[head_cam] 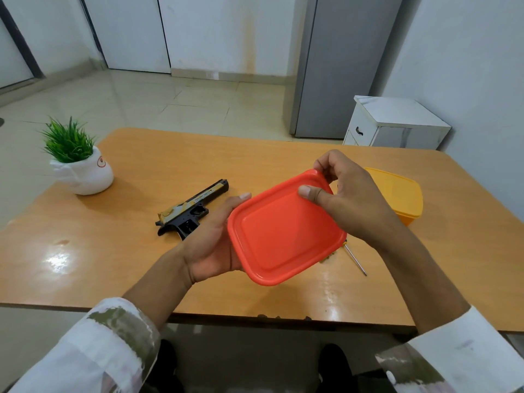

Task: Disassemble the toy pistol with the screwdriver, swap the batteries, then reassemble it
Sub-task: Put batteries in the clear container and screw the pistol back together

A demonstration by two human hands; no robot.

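Cradles the orange container [283, 234] above the counter [113, 265] in the left hand [211, 236], thumb along its 9 o'clock edge. Pinches its 1 o'clock lid corner with the right hand [348, 199]. Has the toy pistol [190, 211] lying flat at 9 o'clock of the container, the screwdriver [355, 259] shaft poking out at 4 o'clock.

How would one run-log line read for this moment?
left hand holds orange container | right hand pinches its far corner | toy pistol, screwdriver on table, untouched

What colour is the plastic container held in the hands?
The plastic container is orange-red; the head view shows it best.
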